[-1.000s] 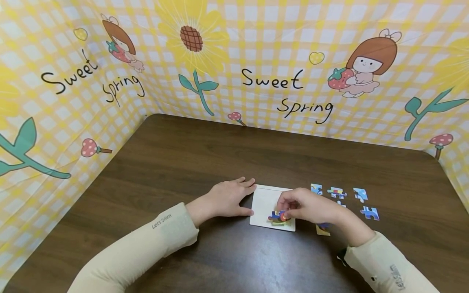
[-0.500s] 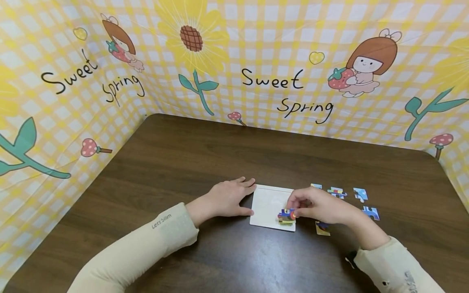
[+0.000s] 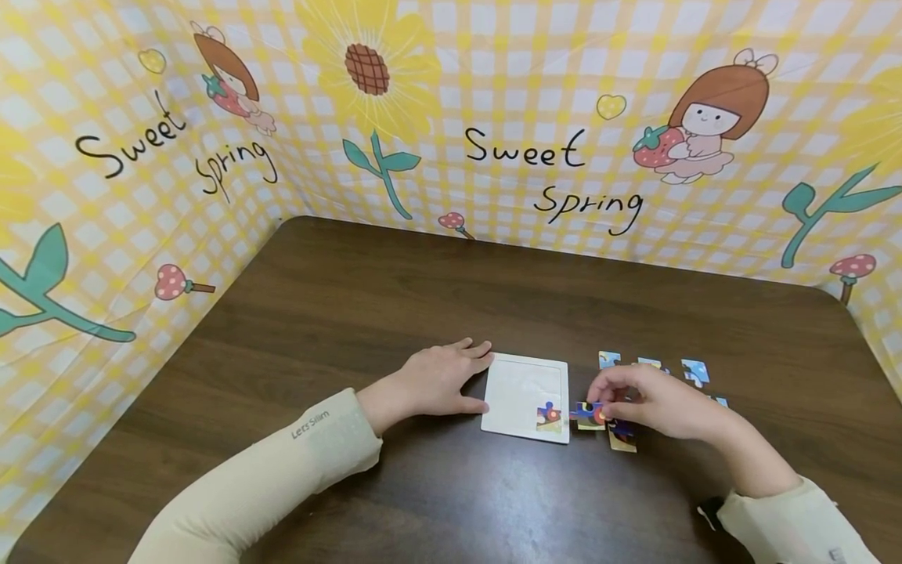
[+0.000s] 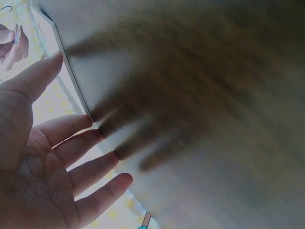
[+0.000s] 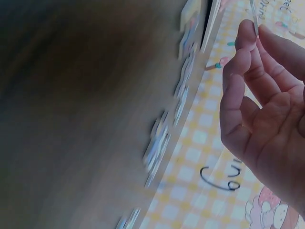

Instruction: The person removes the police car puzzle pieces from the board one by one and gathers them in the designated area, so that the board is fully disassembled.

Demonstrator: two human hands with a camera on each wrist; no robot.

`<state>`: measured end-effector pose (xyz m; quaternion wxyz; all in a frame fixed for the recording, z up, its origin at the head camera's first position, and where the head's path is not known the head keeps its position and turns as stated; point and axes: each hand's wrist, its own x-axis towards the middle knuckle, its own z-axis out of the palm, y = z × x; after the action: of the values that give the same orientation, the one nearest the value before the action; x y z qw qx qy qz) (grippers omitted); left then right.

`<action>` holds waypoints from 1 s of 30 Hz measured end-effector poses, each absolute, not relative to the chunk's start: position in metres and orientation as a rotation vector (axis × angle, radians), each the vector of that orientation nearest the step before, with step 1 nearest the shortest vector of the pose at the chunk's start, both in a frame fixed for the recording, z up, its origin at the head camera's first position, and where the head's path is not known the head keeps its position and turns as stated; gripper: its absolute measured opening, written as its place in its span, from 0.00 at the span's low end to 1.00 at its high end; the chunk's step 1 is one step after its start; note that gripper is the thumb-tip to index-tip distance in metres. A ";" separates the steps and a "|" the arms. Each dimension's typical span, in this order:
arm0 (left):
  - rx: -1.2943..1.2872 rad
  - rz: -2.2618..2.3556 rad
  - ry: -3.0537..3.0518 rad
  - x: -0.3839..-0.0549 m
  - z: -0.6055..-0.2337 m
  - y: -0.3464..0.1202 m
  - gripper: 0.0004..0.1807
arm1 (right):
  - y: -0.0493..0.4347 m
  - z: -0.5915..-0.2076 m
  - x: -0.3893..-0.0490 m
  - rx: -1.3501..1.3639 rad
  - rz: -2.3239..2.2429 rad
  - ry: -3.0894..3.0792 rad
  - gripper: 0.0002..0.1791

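A white square puzzle tray (image 3: pixel 517 384) lies on the table, with one puzzle piece (image 3: pixel 549 417) in its lower right corner. At the tray's left edge rests my left hand (image 3: pixel 444 382), its fingers spread and straight; the left wrist view shows thumb and fingertips at the edge of the tray (image 4: pixel 72 76). Just right of the tray, my right hand (image 3: pixel 655 401) pinches a second puzzle piece (image 3: pixel 589 416), blue with red and yellow, between thumb and forefinger. In the right wrist view that piece (image 5: pixel 255 19) appears edge-on as a thin strip.
Several loose puzzle pieces lie right of the tray, among them a blue one (image 3: pixel 695 371) at the back and a yellow-brown one (image 3: pixel 623 439) in front. My right hand partly covers the group. A checked cloth (image 3: pixel 521 86) rises behind the dark wooden table (image 3: pixel 366 305).
My right hand has moved right, from above the tray to beyond its right edge, carrying the pinched piece. The piece left in the tray corner now shows fully. My left hand has stayed put.
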<state>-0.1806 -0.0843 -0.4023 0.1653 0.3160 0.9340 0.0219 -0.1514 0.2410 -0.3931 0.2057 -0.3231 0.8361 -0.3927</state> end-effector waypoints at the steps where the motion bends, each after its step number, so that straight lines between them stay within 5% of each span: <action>1: 0.901 0.061 2.660 -0.181 -0.402 -0.084 0.42 | 0.244 -0.394 -0.150 -0.905 -1.098 2.339 0.04; 30: 0.882 0.071 2.656 -0.180 -0.400 -0.083 0.42 | 0.302 -0.404 -0.131 -0.858 -1.138 2.413 0.06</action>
<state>-0.1798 -0.0833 -0.3998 0.1701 0.3105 0.9349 0.0248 -0.1308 0.3019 -0.4036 0.1686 -0.3018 0.8487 -0.4003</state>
